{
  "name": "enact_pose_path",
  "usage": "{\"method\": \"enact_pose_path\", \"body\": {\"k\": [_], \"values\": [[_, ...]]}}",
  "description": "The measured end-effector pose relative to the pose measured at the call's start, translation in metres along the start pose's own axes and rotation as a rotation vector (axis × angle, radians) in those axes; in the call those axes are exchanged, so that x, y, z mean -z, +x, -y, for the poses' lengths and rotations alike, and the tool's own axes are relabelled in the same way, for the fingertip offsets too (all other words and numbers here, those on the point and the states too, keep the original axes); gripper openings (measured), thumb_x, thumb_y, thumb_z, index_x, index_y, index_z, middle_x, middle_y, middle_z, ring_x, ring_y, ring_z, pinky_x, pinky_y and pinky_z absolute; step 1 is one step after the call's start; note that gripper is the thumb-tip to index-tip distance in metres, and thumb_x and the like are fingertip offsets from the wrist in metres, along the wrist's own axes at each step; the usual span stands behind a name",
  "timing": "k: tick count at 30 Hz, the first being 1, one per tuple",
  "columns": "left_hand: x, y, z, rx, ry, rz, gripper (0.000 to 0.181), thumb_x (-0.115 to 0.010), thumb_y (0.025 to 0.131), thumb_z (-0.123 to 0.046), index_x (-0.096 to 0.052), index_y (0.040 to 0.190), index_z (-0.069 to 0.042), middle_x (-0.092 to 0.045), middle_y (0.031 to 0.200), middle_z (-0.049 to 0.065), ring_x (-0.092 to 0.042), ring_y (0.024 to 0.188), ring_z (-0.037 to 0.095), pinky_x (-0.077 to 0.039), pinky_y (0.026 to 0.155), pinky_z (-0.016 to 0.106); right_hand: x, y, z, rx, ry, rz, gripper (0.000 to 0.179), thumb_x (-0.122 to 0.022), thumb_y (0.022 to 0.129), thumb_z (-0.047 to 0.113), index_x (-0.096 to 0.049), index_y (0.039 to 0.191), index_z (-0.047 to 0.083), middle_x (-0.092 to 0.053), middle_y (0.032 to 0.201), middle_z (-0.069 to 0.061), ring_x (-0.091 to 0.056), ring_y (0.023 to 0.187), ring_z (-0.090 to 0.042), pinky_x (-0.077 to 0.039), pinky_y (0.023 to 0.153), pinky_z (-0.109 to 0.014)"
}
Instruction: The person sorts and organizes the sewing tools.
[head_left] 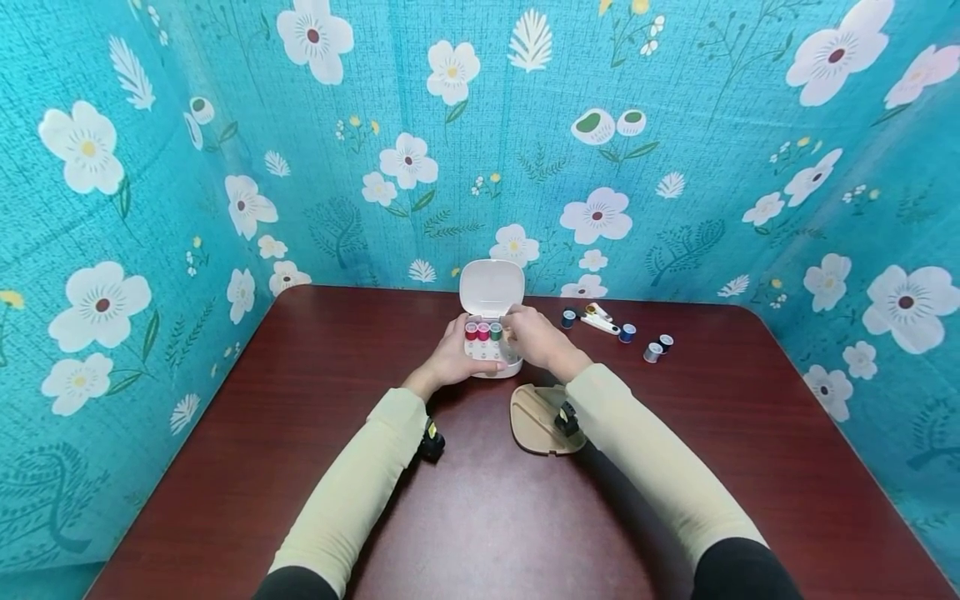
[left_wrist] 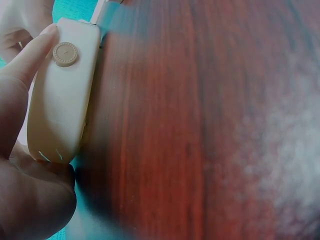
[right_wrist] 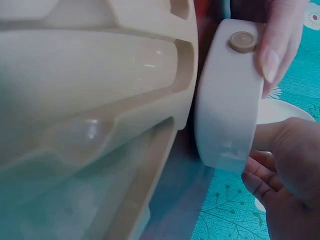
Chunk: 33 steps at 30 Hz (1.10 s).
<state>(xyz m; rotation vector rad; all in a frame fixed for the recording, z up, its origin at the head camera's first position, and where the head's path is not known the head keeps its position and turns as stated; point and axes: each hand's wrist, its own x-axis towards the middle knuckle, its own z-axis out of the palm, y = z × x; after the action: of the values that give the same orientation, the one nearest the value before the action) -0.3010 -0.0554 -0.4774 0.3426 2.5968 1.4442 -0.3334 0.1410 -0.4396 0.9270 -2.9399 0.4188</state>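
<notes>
A small white sewing box (head_left: pixel 504 373) stands with its lid (head_left: pixel 491 285) raised at the back. Inside, a red spool (head_left: pixel 471 332), a pink spool (head_left: pixel 483 332) and a green spool (head_left: pixel 496 331) sit in a row on the white pegged tray. My left hand (head_left: pixel 452 357) grips the box's left side, its thumb along the front edge near the round brown button (left_wrist: pixel 65 53). Over the box's right part is my right hand (head_left: pixel 543 340), fingers bent down at the right end of the row. Its fingertips are hidden from above, and I cannot tell what they hold.
A beige compartment tray (head_left: pixel 528 421) lies in front of the box, partly under my right forearm. Right of the box are white thread snips (head_left: pixel 600 322), a dark spool (head_left: pixel 568 318), a blue spool (head_left: pixel 627 333), a silver spool (head_left: pixel 652 352) and a black spool (head_left: pixel 666 342). Flowered curtains surround the table.
</notes>
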Motion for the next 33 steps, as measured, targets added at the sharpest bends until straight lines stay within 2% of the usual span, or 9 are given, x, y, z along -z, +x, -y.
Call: {"method": "enact_pose_path", "body": {"k": [7,15,20,33], "values": [[0.002,-0.001,-0.002,0.003,-0.009,0.000,0.116,-0.094,0.073,-0.039,-0.020,0.158,-0.010,-0.032,0.150,0.018,-0.044,0.130,0.031,-0.037,0.112,0.046,0.009,-0.007,-0.002,0.050,0.023,-0.041,0.027,-0.074,0.090,0.001,-0.073,0.117,-0.003,-0.067,0.116,-0.017,-0.067,0.105,-0.029,-0.056,0.092,-0.041],[0.001,0.001,-0.002,-0.025,0.002,-0.027,0.112,-0.094,0.072,-0.038,-0.025,0.155,-0.008,-0.034,0.149,0.020,-0.043,0.132,0.034,-0.036,0.113,0.046,0.017,-0.018,-0.010,0.016,0.090,-0.068,0.024,-0.073,0.093,0.006,-0.074,0.115,-0.001,-0.068,0.116,-0.015,-0.066,0.103,-0.027,-0.056,0.092,-0.042],[0.001,0.000,-0.002,-0.014,0.010,-0.025,0.116,-0.095,0.071,-0.038,-0.023,0.156,-0.008,-0.034,0.148,0.019,-0.044,0.131,0.033,-0.036,0.114,0.046,0.018,-0.024,-0.020,-0.004,0.122,-0.084,0.022,-0.073,0.093,0.008,-0.074,0.113,0.000,-0.068,0.114,-0.014,-0.066,0.099,-0.026,-0.057,0.089,-0.042],[-0.001,0.002,0.001,-0.001,0.028,-0.038,0.116,-0.096,0.069,-0.041,-0.025,0.156,-0.010,-0.037,0.145,0.016,-0.045,0.128,0.030,-0.038,0.111,0.044,0.022,-0.036,-0.042,-0.036,0.094,-0.093,0.027,-0.074,0.093,0.011,-0.073,0.116,-0.002,-0.066,0.117,-0.017,-0.064,0.110,-0.032,-0.051,0.099,-0.048]]}}
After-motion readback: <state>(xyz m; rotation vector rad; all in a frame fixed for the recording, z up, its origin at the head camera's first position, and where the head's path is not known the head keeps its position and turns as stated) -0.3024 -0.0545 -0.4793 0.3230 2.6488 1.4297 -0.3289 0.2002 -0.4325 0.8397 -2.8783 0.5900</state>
